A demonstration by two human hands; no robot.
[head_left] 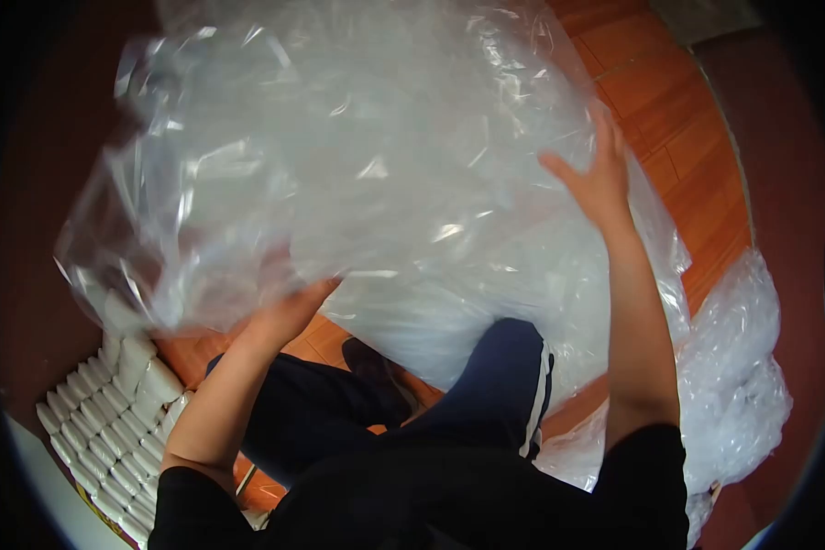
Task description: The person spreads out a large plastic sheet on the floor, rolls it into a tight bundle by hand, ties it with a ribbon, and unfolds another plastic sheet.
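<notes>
A large clear plastic bag (376, 165), puffed up and crinkled, fills the upper middle of the head view and rests against my knee. My right hand (600, 174) lies along the bag's right side with its fingers spread and the thumb apart. At the bag's lower left edge is my left hand (293, 307). Its thumb points right, while the other fingers are blurred behind loose film, so their grip does not show. A loose flap of film (147, 247) hangs out to the left of that hand.
Rows of small white wrapped packs (110, 431) are stacked at the lower left. More crumpled clear plastic (733, 385) lies at the lower right. Under me is an orange wood-look floor (678, 147). My shoe (376, 371) shows below the bag.
</notes>
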